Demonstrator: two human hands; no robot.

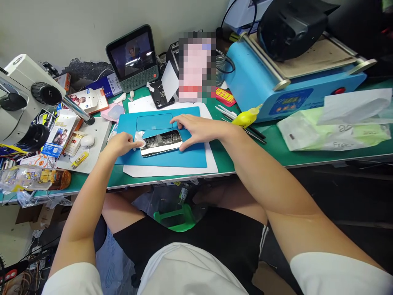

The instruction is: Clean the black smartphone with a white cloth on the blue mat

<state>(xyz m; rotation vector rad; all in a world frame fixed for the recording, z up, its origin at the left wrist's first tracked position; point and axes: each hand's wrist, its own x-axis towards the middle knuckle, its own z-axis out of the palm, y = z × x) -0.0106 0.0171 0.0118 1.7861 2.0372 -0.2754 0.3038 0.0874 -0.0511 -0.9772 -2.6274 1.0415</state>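
A smartphone (161, 143) with a dark, reflective face lies on a blue mat (193, 157). At its left end, my left hand (123, 144) pinches a crumpled white tissue (139, 138), which touches the phone's edge. My right hand (192, 129) arches over the other end with thumb and fingers spread apart. The right thumb rests at the phone's lower right corner, while the fingertips hover or rest near a thin black-edged screen outline (154, 122) behind the phone. White paper (211, 159) shows beneath the mat.
Left stands a microscope (33, 96) beside small boxes and a bottle (37, 178). A smart display (133, 59) and an opened phone (160, 94) are behind the mat. To the right are a blue machine (264, 88), a yellow squeeze bottle (247, 118) and a tissue pack (331, 131).
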